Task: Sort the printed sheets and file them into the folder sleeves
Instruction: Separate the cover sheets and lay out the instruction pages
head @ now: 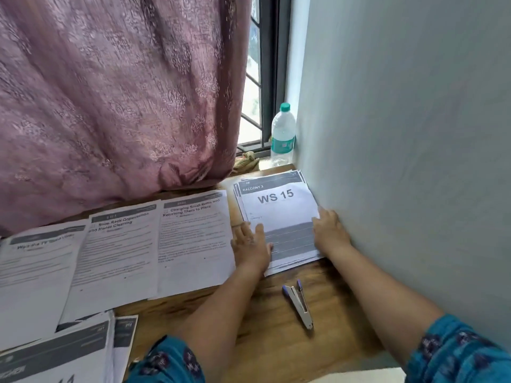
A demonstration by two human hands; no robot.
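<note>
A stack of printed sheets [279,208], topped by a page reading "WS 15", lies on the wooden table [271,322] against the wall. My left hand [251,246] rests flat on the stack's left edge, fingers straight. My right hand [329,232] presses its right edge beside the wall. Three text sheets lie side by side to the left: one headed "Charging Small Items" [193,244], one on shoe rack organisation [119,258], and one at the far left [36,272]. Another pile of sheets [55,352] sits at the bottom left. No folder is in view.
A stapler [300,304] with purple ends lies on the table in front of the stack. A plastic water bottle [282,134] stands on the window sill in the corner. A pink curtain [110,92] hangs behind the table. A pale wall [401,134] closes the right side.
</note>
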